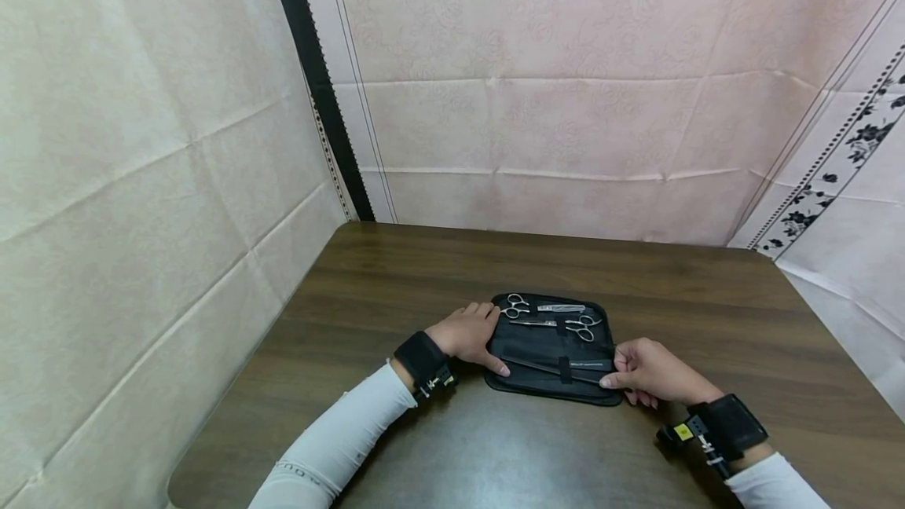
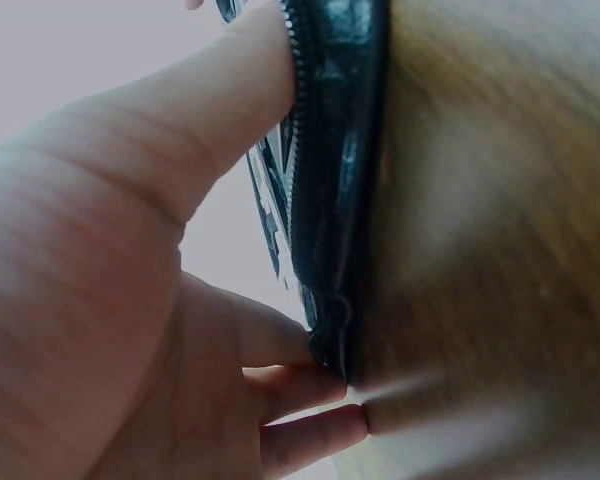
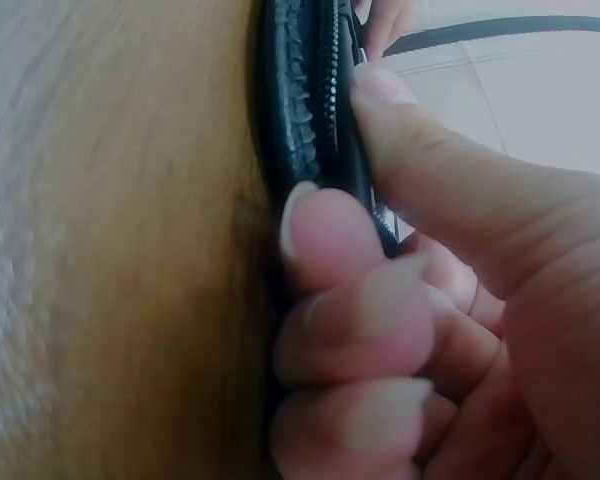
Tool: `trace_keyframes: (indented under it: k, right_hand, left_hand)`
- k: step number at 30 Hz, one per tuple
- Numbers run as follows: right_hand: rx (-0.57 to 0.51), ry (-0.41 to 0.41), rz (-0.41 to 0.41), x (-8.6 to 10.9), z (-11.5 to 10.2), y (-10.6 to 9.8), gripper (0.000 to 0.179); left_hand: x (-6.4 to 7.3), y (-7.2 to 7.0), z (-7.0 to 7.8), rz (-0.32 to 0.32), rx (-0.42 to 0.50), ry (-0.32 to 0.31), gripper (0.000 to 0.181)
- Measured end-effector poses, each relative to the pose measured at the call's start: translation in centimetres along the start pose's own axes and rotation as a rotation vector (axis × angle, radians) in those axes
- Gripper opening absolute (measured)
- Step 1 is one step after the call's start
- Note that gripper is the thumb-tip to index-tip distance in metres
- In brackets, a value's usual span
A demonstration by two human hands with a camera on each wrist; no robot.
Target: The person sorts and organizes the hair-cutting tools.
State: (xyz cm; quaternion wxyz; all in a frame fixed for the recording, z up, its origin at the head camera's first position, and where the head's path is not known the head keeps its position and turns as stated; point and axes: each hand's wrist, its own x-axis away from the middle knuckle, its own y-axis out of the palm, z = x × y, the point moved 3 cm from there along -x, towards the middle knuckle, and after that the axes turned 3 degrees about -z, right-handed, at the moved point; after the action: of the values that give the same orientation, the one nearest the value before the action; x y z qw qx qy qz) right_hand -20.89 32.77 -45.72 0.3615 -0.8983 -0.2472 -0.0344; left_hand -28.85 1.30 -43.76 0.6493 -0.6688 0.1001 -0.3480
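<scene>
An open black zip case (image 1: pixel 526 338) lies flat on the brown table. Two pairs of silver scissors, one with its finger loops at the left (image 1: pixel 514 306) and the other with its loops at the right (image 1: pixel 583 328), are held in its upper part. A long dark comb-like tool (image 1: pixel 544 368) lies under a strap lower down. My left hand (image 1: pixel 467 334) rests along the left edge, thumb over the rim and fingers stretched out. In the left wrist view, that thumb lies over the zipped edge (image 2: pixel 340 150). My right hand (image 1: pixel 650 371) pinches the right edge, thumb on top and fingers curled below.
The wooden table (image 1: pixel 424 258) has rounded corners and extends around the case on every side. Pale patterned cloth (image 1: pixel 566 124) hangs behind it, and another cloth (image 1: pixel 141 179) hangs along the left. Black bands with small cameras sit on both wrists.
</scene>
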Motion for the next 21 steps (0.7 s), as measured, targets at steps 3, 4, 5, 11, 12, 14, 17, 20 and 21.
trace_keyframes:
  k: [3,4,5,11,12,14,17,20,21]
  right_hand:
    - [0.007,-0.001,0.009,0.0,-0.1,0.0,0.04]
    - [0.008,-0.002,0.012,0.0,-0.2,0.0,0.04]
    - [0.01,-0.005,0.015,0.0,-0.2,0.1,0.041]
    - [0.027,-0.011,0.039,0.1,-0.5,0.2,0.043]
    - [0.03,-0.008,0.042,0.1,-0.6,0.2,0.044]
    - [0.035,0.001,0.049,0.1,-0.8,0.2,0.045]
    - [0.045,0.01,0.059,0.1,-1.0,0.3,0.045]
    - [0.054,0.006,0.068,0.1,-1.1,0.3,0.045]
    - [0.059,0.003,0.07,0.1,-1.1,0.4,0.045]
  left_hand:
    - [0.0,0.0,0.0,0.002,-0.003,0.001,0.117]
    - [0.0,0.1,-0.1,0.004,-0.004,0.001,0.117]
    - [0.0,0.1,0.0,0.004,-0.004,0.003,0.117]
    - [0.0,0.0,0.0,0.007,-0.02,0.001,0.116]
    - [0.0,0.0,0.0,0.008,-0.021,0.0,0.117]
    - [0.0,0.0,0.0,0.007,-0.022,-0.001,0.117]
    - [0.0,0.0,0.0,0.008,-0.018,-0.002,0.117]
    - [0.0,0.1,0.0,0.008,-0.016,-0.003,0.117]
    - [-0.1,0.1,0.0,0.007,-0.016,-0.003,0.117]
